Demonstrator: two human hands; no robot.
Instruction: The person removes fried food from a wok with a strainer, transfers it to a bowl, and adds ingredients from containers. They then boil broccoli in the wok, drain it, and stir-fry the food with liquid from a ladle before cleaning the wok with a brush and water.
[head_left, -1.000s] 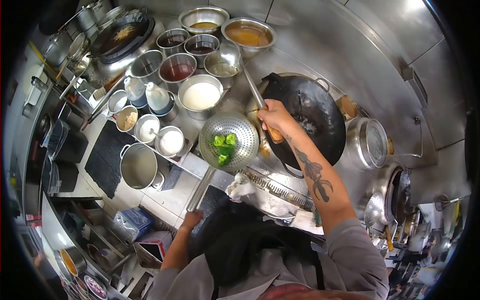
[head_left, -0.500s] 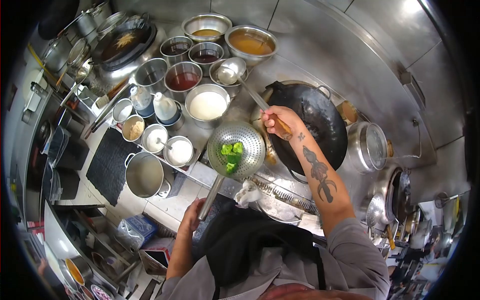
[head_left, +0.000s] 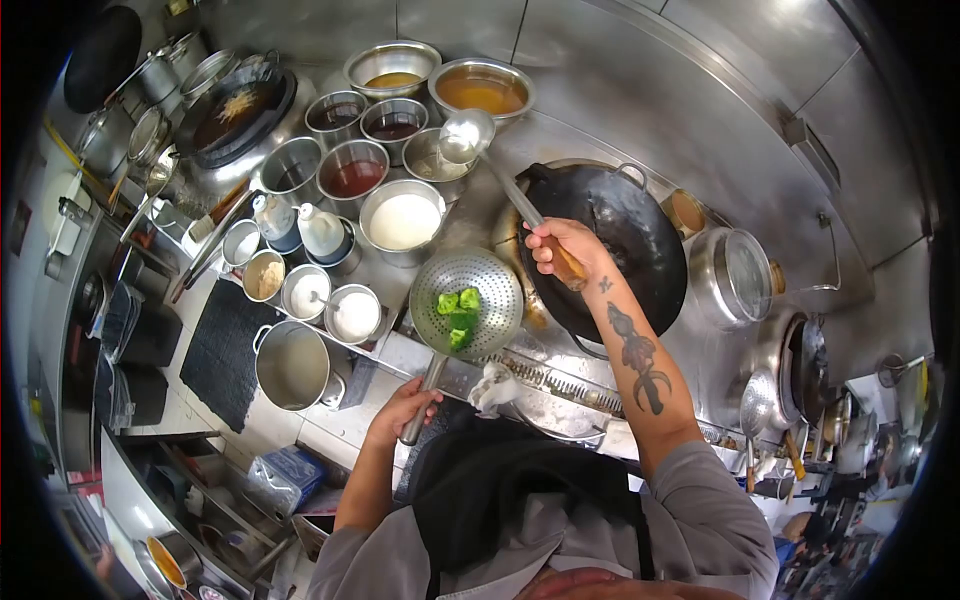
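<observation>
My right hand (head_left: 562, 250) is closed round the wooden handle of a metal ladle (head_left: 467, 137). The ladle's bowl hangs over a metal container of clear liquid, and my forearm crosses the black wok (head_left: 625, 255). My left hand (head_left: 405, 408) grips the metal handle of a perforated strainer (head_left: 492, 323). Several bright green broccoli pieces (head_left: 461, 318) lie in the strainer, left of the wok.
Steel containers of red sauce (head_left: 353, 178), white liquid (head_left: 404, 221) and amber liquid (head_left: 484, 95) stand behind the strainer. A tall pot (head_left: 292, 366) is at the left. A lidded pot (head_left: 725, 277) sits right of the wok. Crumpled white cloth (head_left: 493, 390) lies near the front edge.
My left hand has come up and closed on the strainer's handle. The ladle's bowl has shifted slightly relative to the containers below it. The camera view has moved a little.
</observation>
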